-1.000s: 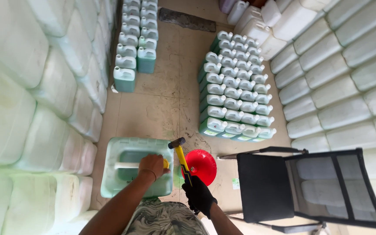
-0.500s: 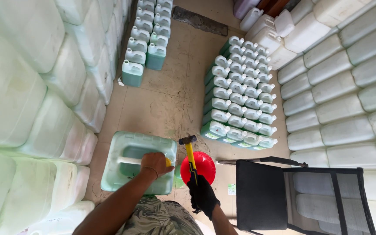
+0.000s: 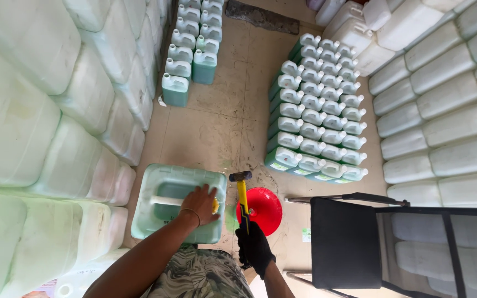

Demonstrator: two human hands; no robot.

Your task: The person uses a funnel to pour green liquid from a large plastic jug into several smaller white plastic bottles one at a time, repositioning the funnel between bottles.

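A large pale green jerrycan [image 3: 164, 212] stands on the floor in front of me, seen from above. My left hand [image 3: 200, 203] rests on its top near the right corner, covering a yellow cap [image 3: 215, 206]. My right hand [image 3: 254, 245], in a black glove, grips a hammer [image 3: 242, 194] with a yellow handle and a dark head. The hammer head is raised just right of the jerrycan's corner. A red funnel [image 3: 263, 209] sits on the floor under the hammer.
Walls of stacked white jerrycans [image 3: 34, 110] rise at left and at right [image 3: 448, 110]. A block of small green-filled jugs [image 3: 316, 110] stands ahead, another row [image 3: 189, 55] at far left. A black folding chair [image 3: 371, 248] is at my right.
The hammer has stayed raised beside the jerrycan while my view shifted slightly downward. My left hand has stayed on the cap.
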